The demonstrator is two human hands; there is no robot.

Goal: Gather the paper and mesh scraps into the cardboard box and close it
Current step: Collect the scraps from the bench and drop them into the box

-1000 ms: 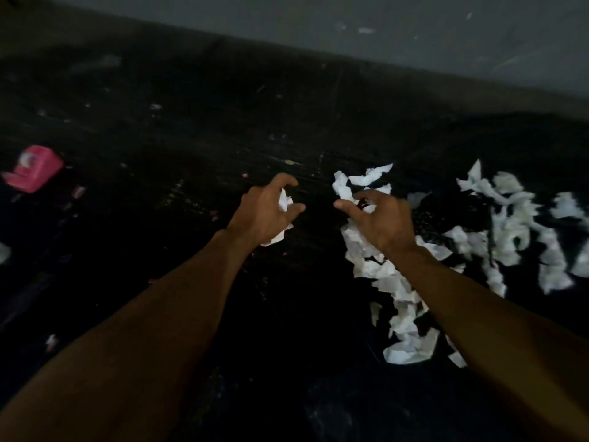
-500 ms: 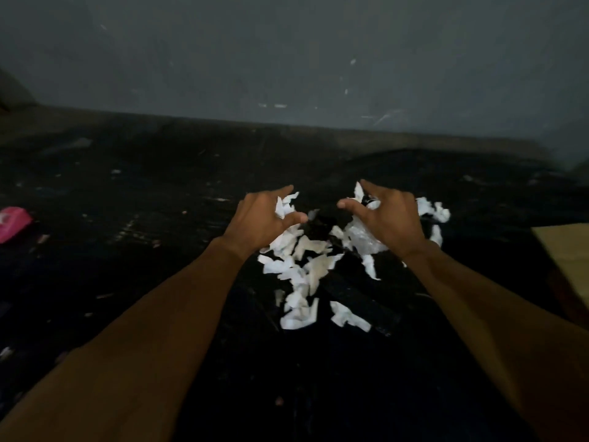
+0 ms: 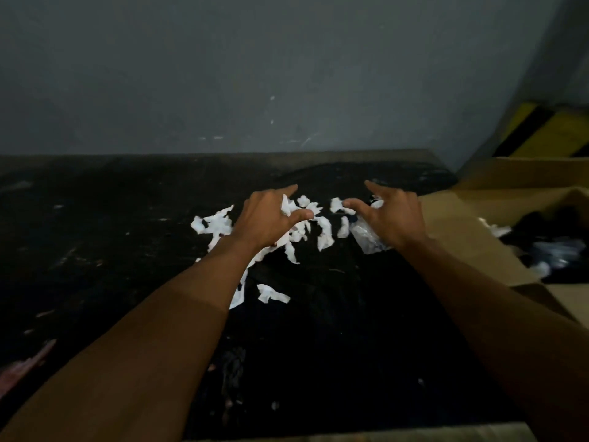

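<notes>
Scraps, position: white paper scraps [image 3: 325, 232] lie in a loose cluster on the dark table [image 3: 105, 250], slightly above frame centre, between and under both hands. A few outliers sit at 6 o'clock from the cluster, near the left forearm.

Left hand [image 3: 267, 220]: back of hand up, over the 9 o'clock side of the cluster. Index finger points out toward 1 o'clock and the thumb is tucked under it. A white scrap stands up between thumb and index, pinched there. The remaining fingers are curled beneath and hidden.

Right hand [image 3: 393, 220]: back of hand up, at the 3 o'clock side of the cluster. Index finger and thumb are spread apart, the index aimed at 11 o'clock. A pale crumpled piece [image 3: 369, 242], translucent-looking, lies under the palm edge and touches it. Cannot tell whether the hidden fingers grip it.

Cardboard box [image 3: 510, 183]: open, at 3 o'clock of the frame, just beside the right hand. One flap [image 3: 462, 237] lies folded out toward the table. Dark material and several white scraps are visible inside.

Background: grey wall [image 3: 255, 74] at 12 o'clock; yellow-and-black striped block [image 3: 541, 132] at 2 o'clock, behind the box. Lighting is dim and detail on the table is poor.
</notes>
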